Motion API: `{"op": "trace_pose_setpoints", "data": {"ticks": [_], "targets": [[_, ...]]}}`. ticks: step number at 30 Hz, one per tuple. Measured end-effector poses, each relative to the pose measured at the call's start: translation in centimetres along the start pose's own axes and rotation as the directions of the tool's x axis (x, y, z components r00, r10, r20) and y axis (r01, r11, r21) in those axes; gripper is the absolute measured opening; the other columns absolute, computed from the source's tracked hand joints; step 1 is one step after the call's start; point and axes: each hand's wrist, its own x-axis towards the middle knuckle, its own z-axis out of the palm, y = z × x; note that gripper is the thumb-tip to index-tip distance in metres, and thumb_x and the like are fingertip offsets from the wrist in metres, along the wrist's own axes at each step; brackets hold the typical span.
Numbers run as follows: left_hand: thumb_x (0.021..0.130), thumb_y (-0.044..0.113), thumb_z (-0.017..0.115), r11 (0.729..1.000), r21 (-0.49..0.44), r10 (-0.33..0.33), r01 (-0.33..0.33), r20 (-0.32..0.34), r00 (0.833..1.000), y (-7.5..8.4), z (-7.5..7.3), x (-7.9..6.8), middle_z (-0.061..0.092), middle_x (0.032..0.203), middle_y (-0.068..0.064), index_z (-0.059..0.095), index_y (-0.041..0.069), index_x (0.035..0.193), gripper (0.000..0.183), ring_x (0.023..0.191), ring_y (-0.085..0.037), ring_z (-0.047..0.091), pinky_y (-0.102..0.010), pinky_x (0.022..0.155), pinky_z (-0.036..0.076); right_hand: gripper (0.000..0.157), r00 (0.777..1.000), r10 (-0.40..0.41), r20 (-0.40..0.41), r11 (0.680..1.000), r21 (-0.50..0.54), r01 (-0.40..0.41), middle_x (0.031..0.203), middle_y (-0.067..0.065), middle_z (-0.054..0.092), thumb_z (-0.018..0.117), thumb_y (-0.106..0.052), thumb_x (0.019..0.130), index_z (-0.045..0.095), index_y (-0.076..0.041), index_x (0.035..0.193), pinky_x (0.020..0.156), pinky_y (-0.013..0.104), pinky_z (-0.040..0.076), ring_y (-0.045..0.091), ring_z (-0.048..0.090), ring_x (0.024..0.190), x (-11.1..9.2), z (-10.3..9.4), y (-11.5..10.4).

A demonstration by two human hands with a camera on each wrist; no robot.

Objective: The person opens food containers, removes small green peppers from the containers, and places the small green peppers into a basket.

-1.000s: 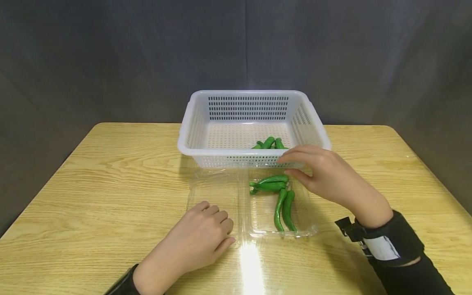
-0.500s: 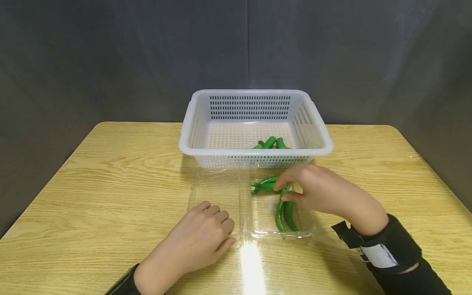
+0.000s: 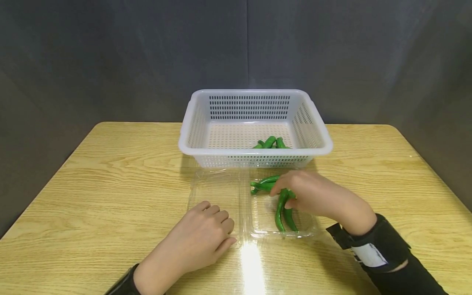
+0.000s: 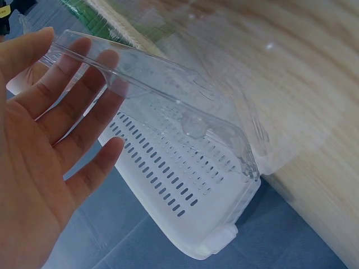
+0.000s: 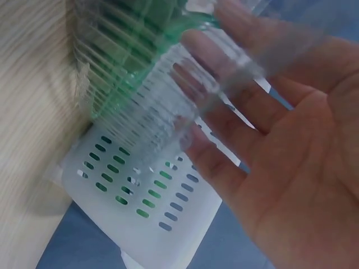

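A clear plastic clamshell container point(image 3: 258, 219) lies unfolded on the table, its lid point(image 3: 217, 184) to the left. Several green chili peppers point(image 3: 280, 215) are in the right half, some crosswise at the back and some lengthwise in front. My right hand point(image 3: 311, 194) reaches over them from the right, thumb and fingers spread around the upper ends of the lengthwise ones. In the right wrist view its fingers point(image 5: 252, 106) look loosely bent behind the clear wall. My left hand point(image 3: 203, 235) rests at the lid's front edge, fingers relaxed and holding nothing.
Right behind the container stands a white perforated basket point(image 3: 254, 152), with more green peppers point(image 3: 271, 142) near its front wall. The wooden table point(image 3: 110, 196) ends at a dark grey cloth backdrop point(image 3: 147, 61).
My right hand has come down from the container's back right corner, toward me, onto the peppers. The lengthwise peppers' upper ends are now partly covered. My left hand stays put.
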Motion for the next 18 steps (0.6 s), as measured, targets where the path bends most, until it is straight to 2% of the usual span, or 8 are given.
{"op": "trace_pose_setpoints", "data": {"ticks": [7, 18], "targets": [[0.088, 0.036, 0.070, 1.000, -0.004, -0.002, 0.002, 0.001, 1.000, -0.03, 0.01, 0.00, 0.051, 0.068, 0.007, 0.054, 0.018, 0.070, 0.029, 0.062, -0.012, 0.045, -0.030, 0.070, 0.043, 0.036, 0.998, 0.026, 0.060, 1.000, -0.003, -0.026, 0.108, -0.001, 0.070, 0.083, 0.004, 0.073, 0.075, -0.011, 0.106, 0.089, 0.041, 0.052, 0.025, 0.064, 0.106, 0.26, 0.50, -0.25], [0.087, 0.036, 0.070, 1.000, -0.005, -0.001, 0.001, -0.006, 1.000, -0.03, 0.08, 0.00, 0.052, 0.068, 0.007, 0.055, 0.018, 0.070, 0.029, 0.064, -0.013, 0.050, -0.031, 0.071, 0.045, 0.039, 0.994, 0.049, 0.095, 0.999, -0.004, -0.048, 0.106, -0.003, 0.070, 0.083, 0.004, 0.073, 0.075, -0.012, 0.107, 0.087, 0.039, 0.052, 0.023, 0.063, 0.101, 0.41, 0.75, -0.52]]}}
